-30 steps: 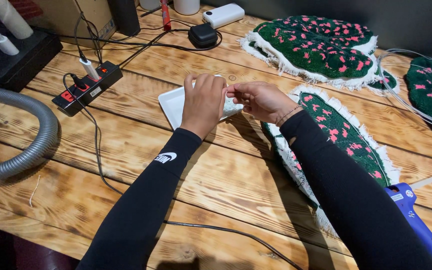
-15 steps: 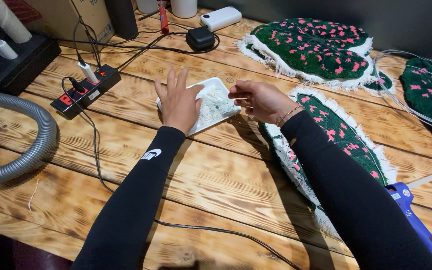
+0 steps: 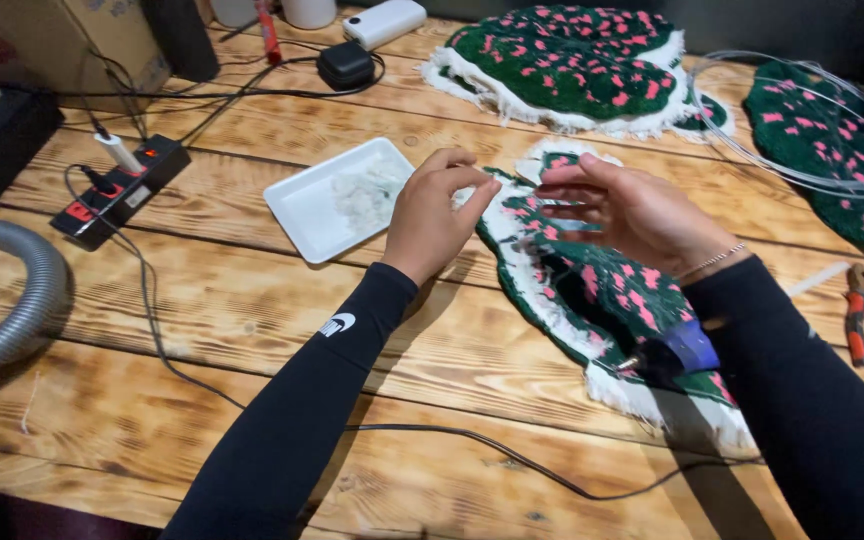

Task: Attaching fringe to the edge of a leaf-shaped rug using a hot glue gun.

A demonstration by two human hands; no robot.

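**Green tufted piece between two hands on a plank surface**

Green and pink tufted fabric, fringed in white, lies on the wooden surface (image 3: 252, 330) toward its right half: this tufted piece (image 3: 592, 290) runs from near the middle down toward the near right edge. The left hand (image 3: 432, 215) hovers over the piece's upper end, its grip pinched, thumb and forefinger closed on a small bit of white fibre that is too fine to make out clearly. The right hand (image 3: 632, 215) is held just beside it above the same piece, fingers spread and loosely curled, grip released and holding nothing.

Just left of the left hand sits a white rectangular tray (image 3: 312, 205) with a wisp of white fluff (image 3: 367, 190) in it. A blue glue gun (image 3: 677, 350) rests on the piece's lower part, partly hidden by the right sleeve.

Toward the far edge lies a second green and pink tufted piece (image 3: 572, 65), and a third (image 3: 832, 150) sits by the right edge under loops of clear tubing (image 3: 802, 170). Pliers with red handles (image 3: 857, 315) lie at the right edge. A black power strip (image 3: 122, 190) sits toward the left edge, a grey ribbed hose (image 3: 22, 310) curves at the left edge, and a black cable (image 3: 472, 440) trails across the near boards.
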